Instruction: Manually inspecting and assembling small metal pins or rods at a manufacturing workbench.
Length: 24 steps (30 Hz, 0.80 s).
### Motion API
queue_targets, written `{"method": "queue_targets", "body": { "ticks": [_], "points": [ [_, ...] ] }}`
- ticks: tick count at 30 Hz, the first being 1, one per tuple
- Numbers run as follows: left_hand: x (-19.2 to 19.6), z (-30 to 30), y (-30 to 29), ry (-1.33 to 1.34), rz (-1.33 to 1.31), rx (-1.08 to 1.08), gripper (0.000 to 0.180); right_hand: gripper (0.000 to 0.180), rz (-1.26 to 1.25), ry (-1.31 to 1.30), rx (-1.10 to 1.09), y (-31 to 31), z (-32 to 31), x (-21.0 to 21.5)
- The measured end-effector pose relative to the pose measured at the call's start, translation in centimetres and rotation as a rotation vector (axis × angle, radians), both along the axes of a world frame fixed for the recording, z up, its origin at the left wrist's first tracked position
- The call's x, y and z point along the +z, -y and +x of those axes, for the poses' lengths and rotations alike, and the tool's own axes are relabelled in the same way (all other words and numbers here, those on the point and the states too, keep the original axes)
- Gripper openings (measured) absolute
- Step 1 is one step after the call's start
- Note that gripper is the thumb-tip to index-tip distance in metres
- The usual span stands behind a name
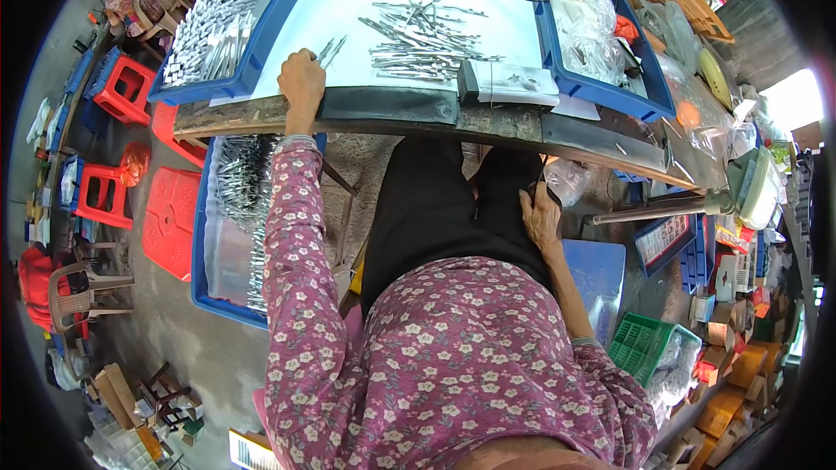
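My left hand rests on the front edge of the white worktable and pinches a few thin metal pieces that stick up from its fingers. A loose pile of the same metal pieces lies on the table just right of that hand. My right hand is down below the table edge, on my lap against the black trousers, its fingers curled around a small dark thing that I cannot identify.
A blue tray of packed metal pieces sits at the table's left, a blue tray of clear bags at its right. Another blue bin stands on the floor left. Red stools, a green basket and boxes surround the seat.
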<state>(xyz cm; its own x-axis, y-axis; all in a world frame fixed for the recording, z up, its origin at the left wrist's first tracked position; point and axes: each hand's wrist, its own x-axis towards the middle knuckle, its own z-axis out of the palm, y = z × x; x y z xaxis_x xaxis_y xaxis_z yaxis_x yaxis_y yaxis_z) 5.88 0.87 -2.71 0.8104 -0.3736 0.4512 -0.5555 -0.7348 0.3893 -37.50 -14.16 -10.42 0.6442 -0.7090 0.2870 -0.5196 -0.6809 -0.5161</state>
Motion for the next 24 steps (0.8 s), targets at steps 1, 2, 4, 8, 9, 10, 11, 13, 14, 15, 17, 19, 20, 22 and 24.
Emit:
{"method": "queue_targets", "body": {
  "ticks": [1, 2, 4, 8, 9, 10, 11, 13, 14, 15, 17, 19, 20, 22, 24],
  "points": [
    [-0.1, 0.1, 0.1, 0.000, 0.000, -0.002, 0.015, 0.020, -0.002, -0.011, -0.005, -0.1, 0.0, 0.1],
    [-0.1, 0.2, 0.1, -0.001, 0.006, -0.010, 0.015, 0.020, -0.004, -0.021, -0.009, -0.1, 0.1, 0.2],
    [0.0, 0.3, 0.4, 0.001, 0.011, -0.018, 0.015, 0.019, -0.008, -0.005, -0.004, 0.1, 0.1, 0.4],
    [0.7, -1.2, 1.2, 0.056, -0.012, -0.092, 0.015, 0.019, 0.003, 0.004, 0.000, 0.1, -0.2, 0.3],
    [0.9, -1.8, 1.6, 0.112, -0.024, -0.088, 0.015, 0.019, 0.002, 0.005, -0.002, 0.1, -0.3, 0.2],
    [0.6, -2.2, 2.1, 0.123, -0.076, -0.166, 0.014, 0.019, 0.007, -0.002, -0.004, 0.0, -0.4, 0.2],
    [0.4, -2.5, 2.6, 0.138, -0.127, -0.239, 0.014, 0.019, 0.012, -0.005, 0.000, 0.0, -0.2, 0.1],
    [1.2, -4.3, 4.1, 0.018, -0.234, -0.422, 0.013, 0.019, -0.004, 0.008, -0.002, 0.1, -0.2, 0.3],
    [1.4, -4.9, 4.7, -0.058, -0.271, -0.494, 0.014, 0.019, -0.019, 0.022, 0.005, 0.0, -0.1, 0.4],
    [1.3, -5.6, 5.1, -0.058, -0.244, -0.511, 0.013, 0.019, -0.020, 0.022, 0.004, 0.0, -0.2, 0.4],
    [1.3, -6.5, 5.7, 0.009, -0.189, -0.517, 0.012, 0.020, 0.044, 0.004, -0.003, -0.1, -0.3, 0.4],
    [0.9, -6.8, 5.9, 0.097, -0.094, -0.502, 0.012, 0.020, 0.067, 0.004, -0.002, -0.2, -0.4, 0.6],
    [0.8, -7.0, 6.1, 0.098, -0.096, -0.511, 0.012, 0.021, 0.090, 0.006, -0.003, -0.1, -0.4, 0.7],
    [0.4, -7.2, 6.0, 0.106, -0.026, -0.458, 0.011, 0.022, 0.071, 0.000, -0.002, 0.3, -0.4, 0.7],
    [0.3, -7.3, 6.0, 0.124, -0.025, -0.444, 0.008, 0.024, 0.066, -0.010, 0.010, 0.5, -0.8, 0.9]
  ]
}}
